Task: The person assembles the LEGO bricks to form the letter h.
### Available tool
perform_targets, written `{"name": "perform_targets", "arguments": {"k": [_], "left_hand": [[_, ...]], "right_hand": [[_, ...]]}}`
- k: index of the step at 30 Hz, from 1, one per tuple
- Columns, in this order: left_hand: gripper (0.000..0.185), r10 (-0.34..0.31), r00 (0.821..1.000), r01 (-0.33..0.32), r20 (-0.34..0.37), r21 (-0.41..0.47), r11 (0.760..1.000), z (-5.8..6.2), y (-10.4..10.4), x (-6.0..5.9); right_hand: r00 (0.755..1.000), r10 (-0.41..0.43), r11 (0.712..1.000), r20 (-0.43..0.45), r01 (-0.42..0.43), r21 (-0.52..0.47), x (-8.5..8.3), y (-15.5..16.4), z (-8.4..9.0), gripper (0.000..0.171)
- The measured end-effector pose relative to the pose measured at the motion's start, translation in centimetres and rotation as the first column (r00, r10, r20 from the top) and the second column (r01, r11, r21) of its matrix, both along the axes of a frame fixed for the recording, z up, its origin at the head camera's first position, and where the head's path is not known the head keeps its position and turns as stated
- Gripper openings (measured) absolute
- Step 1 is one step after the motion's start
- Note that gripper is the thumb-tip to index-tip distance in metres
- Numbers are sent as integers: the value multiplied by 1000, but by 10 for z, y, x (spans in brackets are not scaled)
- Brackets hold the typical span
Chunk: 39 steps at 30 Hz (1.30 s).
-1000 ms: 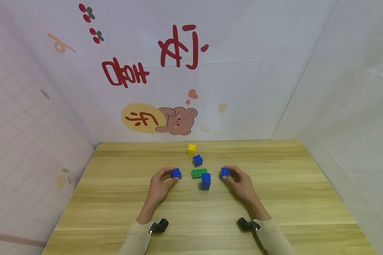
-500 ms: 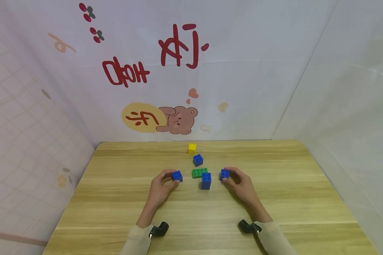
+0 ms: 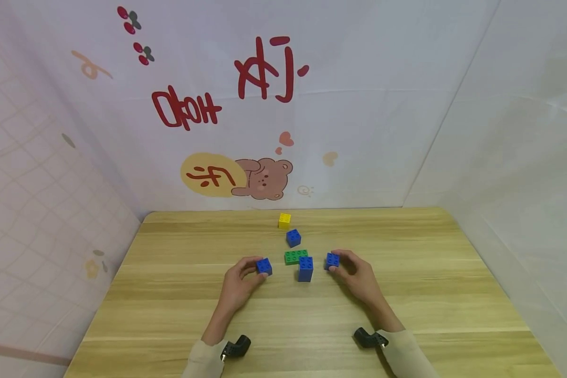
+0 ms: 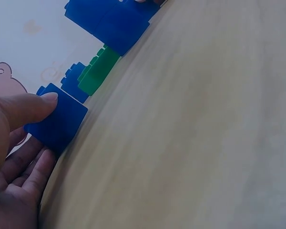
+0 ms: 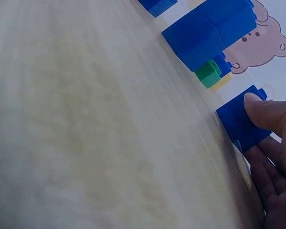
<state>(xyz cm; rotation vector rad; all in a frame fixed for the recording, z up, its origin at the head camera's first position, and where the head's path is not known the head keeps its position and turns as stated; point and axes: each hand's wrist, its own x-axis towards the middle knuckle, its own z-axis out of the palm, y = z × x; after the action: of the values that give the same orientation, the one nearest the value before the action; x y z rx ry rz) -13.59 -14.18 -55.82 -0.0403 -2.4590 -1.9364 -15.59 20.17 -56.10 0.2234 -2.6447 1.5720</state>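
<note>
My left hand [image 3: 238,283] pinches a square blue building block [image 3: 264,266] between thumb and fingers, low over the table. On the other side, my right hand [image 3: 360,279] holds a second blue block [image 3: 332,261] the same way. Between the hands stands a stack of two blue blocks [image 3: 305,270], one on top of the other. Just behind it lies a long green block [image 3: 295,256]. In the left wrist view, the thumb presses the near face of the held block [image 4: 59,119]; in the right wrist view, the thumb presses its block [image 5: 240,119] likewise.
Behind the green block sits another blue block [image 3: 293,238], with a yellow block [image 3: 284,220] farther back. The wooden table [image 3: 283,325] ends at a white printed cloth wall [image 3: 359,105]. Each wrist carries a black camera mount [image 3: 236,347].
My left hand has moved slightly nearer and to the right with its blue block. The right hand has shifted slightly nearer, still holding its block. The other blocks stay put.
</note>
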Motion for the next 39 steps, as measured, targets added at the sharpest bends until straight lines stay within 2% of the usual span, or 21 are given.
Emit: {"name": "perform_targets", "arguments": {"k": [16, 28, 39], "left_hand": [[39, -38, 999, 38, 7, 32, 999, 1, 2, 8], [39, -34, 999, 34, 26, 14, 999, 3, 6, 13], [39, -21, 999, 21, 35, 3, 1000, 2, 12, 17]], "right_hand": [[1000, 14, 1000, 8, -14, 17, 8, -2, 1, 38], [999, 34, 999, -1, -34, 40, 14, -3, 1, 39], [998, 65, 998, -22, -65, -4, 20, -4, -3, 37]]}}
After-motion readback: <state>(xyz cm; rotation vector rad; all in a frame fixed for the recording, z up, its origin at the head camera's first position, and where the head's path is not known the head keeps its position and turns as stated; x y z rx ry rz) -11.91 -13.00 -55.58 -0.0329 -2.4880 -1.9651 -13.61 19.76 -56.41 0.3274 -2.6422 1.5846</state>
